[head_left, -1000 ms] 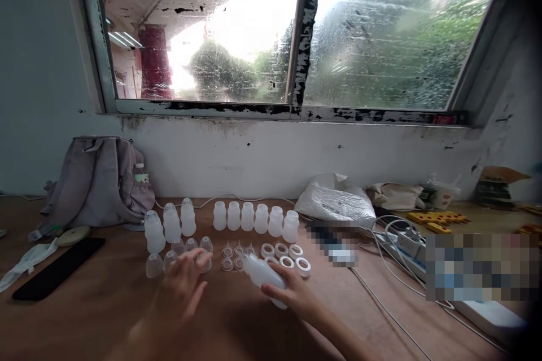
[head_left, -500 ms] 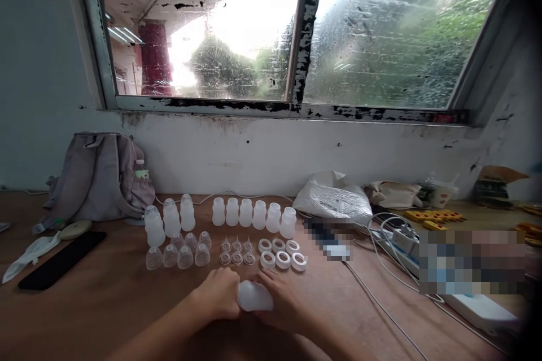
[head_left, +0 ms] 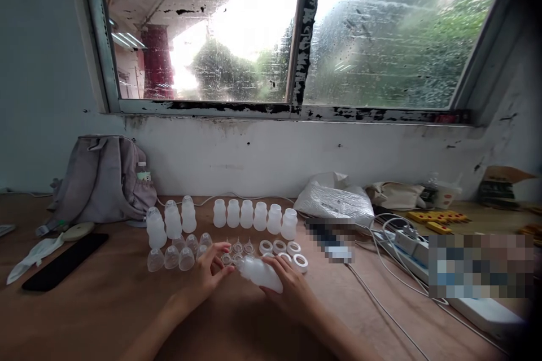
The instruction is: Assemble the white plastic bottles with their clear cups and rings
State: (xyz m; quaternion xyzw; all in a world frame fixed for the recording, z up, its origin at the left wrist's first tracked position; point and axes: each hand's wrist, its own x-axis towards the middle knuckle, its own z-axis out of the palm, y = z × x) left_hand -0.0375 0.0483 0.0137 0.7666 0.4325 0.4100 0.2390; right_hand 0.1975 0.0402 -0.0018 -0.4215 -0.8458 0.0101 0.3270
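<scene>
My right hand (head_left: pixel 290 282) is wrapped round a frosted baby bottle (head_left: pixel 263 274), which lies tilted with its blurred top end toward the left. Beside that end, my left hand (head_left: pixel 212 268) is open, thumb and fingers apart with nothing between them. Just beyond the hands are clear bottle nipples (head_left: pixel 248 246), partly covered by the left fingers and the bottle. White collar rings (head_left: pixel 300 262) sit behind the right hand, and clear dome caps (head_left: pixel 186 259) stand left of the left hand. Several open frosted bottles (head_left: pixel 247 214) form a row at the back.
Three capped bottles (head_left: pixel 173 220) stand at the back left. Farther left are a grey backpack (head_left: pixel 105 180) and a long black object (head_left: pixel 65 262). On the right lie a silvery plastic bag (head_left: pixel 334 203), white cables (head_left: pixel 381 304) and a power strip (head_left: pixel 483 307).
My left hand has let go of the bottle and moved left and away from me, its fingers opening. The right hand has tilted the bottle and moved it slightly away from me.
</scene>
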